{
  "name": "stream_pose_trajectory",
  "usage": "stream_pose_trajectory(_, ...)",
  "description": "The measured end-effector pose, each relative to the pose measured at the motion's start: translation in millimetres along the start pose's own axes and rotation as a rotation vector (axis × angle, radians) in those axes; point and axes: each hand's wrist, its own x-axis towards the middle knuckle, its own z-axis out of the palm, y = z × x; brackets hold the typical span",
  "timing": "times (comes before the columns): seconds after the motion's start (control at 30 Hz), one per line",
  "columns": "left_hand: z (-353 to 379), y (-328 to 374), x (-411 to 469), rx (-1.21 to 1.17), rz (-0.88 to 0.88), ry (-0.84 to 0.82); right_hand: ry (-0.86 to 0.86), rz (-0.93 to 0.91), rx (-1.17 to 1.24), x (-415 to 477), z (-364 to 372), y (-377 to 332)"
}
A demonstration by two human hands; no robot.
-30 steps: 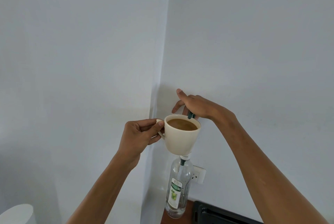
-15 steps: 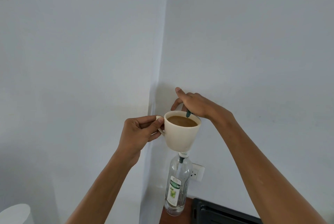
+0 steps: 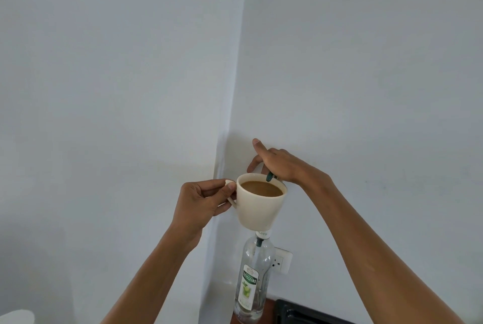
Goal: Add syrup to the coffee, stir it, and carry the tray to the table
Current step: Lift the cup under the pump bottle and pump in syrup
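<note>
A cream cup (image 3: 257, 208) full of brown coffee (image 3: 261, 188) hangs in the air in front of the wall corner. My left hand (image 3: 202, 202) pinches its handle. Behind the cup's far rim my right hand (image 3: 281, 164) rests on the green pump (image 3: 269, 176) of a clear syrup bottle (image 3: 252, 282). The pump's spout reaches over the coffee. The bottle stands upright directly below the cup, with a green label, and its top is hidden by the cup.
A dark tray edge (image 3: 300, 313) lies at the bottom right on a brown counter (image 3: 266, 306). A white wall socket (image 3: 282, 261) sits behind the bottle. A white rounded object (image 3: 15, 317) shows at the bottom left. Bare walls meet in a corner behind my hands.
The cup, both hands and the bottle have stayed together, shifting slightly in the view as my head moved. My right hand's grip on the pump looks the same.
</note>
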Motion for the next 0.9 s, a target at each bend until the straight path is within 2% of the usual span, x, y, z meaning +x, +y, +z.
stream_pose_trajectory(0.4, -2.5, -2.6, -6.4, -0.001, -0.006, 0.005, 0.007, -0.018, 0.047, 0.3, -6.0, 0.2)
stream_pose_trajectory(0.53, -2.6, -4.0, -10.4, -0.011, -0.009, 0.010, 0.085, -0.057, 0.110, -5.9, -12.4, 6.7)
stream_pose_trajectory(0.73, -0.1, -9.7, -16.9, -0.030, -0.011, 0.012, 0.323, -0.156, 0.261, -42.6, -23.3, 30.0)
stream_pose_trajectory(0.9, 4.6, -21.6, -25.5, -0.016, -0.031, 0.012, 0.307, -0.152, 0.388, -81.3, -3.1, 60.0)
